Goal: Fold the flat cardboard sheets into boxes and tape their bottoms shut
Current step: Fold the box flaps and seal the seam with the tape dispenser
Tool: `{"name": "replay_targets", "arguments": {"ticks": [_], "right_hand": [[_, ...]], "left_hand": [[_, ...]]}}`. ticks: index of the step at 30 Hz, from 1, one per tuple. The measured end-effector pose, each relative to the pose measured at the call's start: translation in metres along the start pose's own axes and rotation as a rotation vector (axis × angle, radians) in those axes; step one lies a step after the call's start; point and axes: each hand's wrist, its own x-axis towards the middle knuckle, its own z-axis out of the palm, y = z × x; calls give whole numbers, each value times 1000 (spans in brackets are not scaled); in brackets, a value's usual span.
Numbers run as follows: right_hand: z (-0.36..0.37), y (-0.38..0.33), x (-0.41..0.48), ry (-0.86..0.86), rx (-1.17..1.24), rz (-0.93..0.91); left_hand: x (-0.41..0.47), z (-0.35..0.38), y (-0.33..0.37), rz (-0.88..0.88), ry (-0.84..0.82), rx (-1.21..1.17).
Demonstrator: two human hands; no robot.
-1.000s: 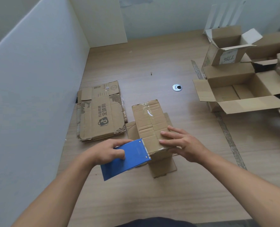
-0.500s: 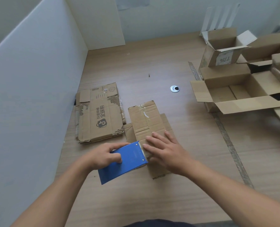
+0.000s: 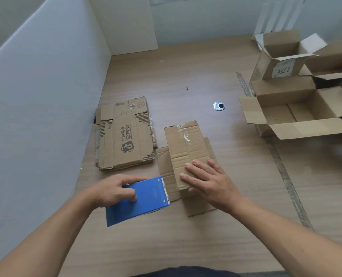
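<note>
Cardboard box [image 3: 183, 144], bottom flaps up with clear tape along the seam, sits on the table [image 3: 186, 242] before the person, its near end pressed under the flat, straight-fingered right hand [image 3: 208, 182]. Beside it the left hand [image 3: 114, 190] curls around a blue tape dispenser [image 3: 144, 202] whose toothed edge meets the box's left flap. Farther back lies a stack of flat cardboard sheets [image 3: 126, 136], and open boxes [image 3: 298, 110] stand far right.

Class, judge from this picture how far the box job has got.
Done: folded boxes stand open at right. In hand: the right hand presses the upturned box, tape along its seam; the left hand grips the blue tape dispenser. Left: the stack of flat sheets.
</note>
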Motion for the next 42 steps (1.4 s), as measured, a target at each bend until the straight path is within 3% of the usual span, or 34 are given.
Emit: {"name": "replay_targets", "arguments": {"ticks": [16,25,31,39,42], "right_hand": [[-1,-5,1,11,13,26],[0,-13,3,10,27,82],[0,-14,3,12,20,83],[-4,-19,6,2,25,74],[-9,-23,7,-54,15,85]], "left_hand": [[26,10,28,-63,33,208],[24,24,35,-56,174,260],[17,35,54,-106,308,513],[21,64,53,-186,407,584],[24,85,42,-210,405,462]]}}
